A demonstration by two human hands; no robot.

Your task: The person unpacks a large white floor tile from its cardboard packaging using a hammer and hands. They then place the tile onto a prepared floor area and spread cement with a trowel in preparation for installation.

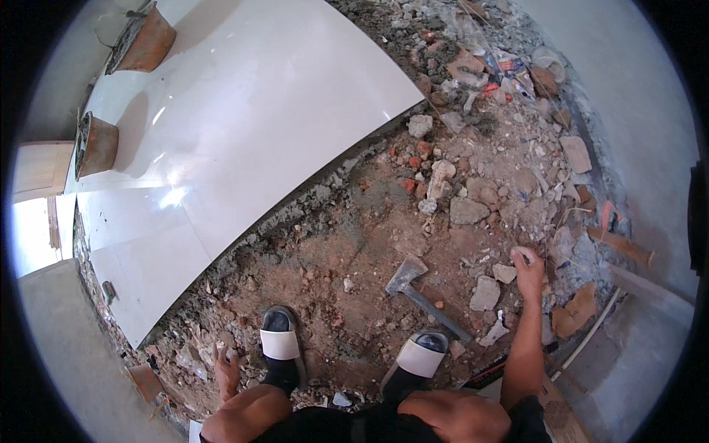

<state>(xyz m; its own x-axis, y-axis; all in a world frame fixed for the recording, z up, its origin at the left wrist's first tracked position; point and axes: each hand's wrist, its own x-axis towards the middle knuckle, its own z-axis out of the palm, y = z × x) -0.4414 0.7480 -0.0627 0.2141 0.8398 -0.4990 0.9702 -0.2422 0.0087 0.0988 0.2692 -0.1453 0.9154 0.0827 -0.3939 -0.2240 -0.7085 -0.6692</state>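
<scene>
I am squatting on rubble, my feet in white slide sandals (281, 343). My right hand (528, 272) reaches out to the right and is closed around a small pale stone among the broken bits. My left hand (225, 365) hangs low by my left foot, fingers spread, touching the debris and holding nothing. A hatchet (417, 284) with a grey head lies on the reddish dirt between my right foot and my right hand, untouched.
Large glossy white floor tiles (244, 118) cover the left half, their mortar edge running diagonally. Two brick pieces (144, 40) rest on the tiles. Broken bricks, stones and litter (480, 66) lie at top right. A grey wall (635, 96) rises at right.
</scene>
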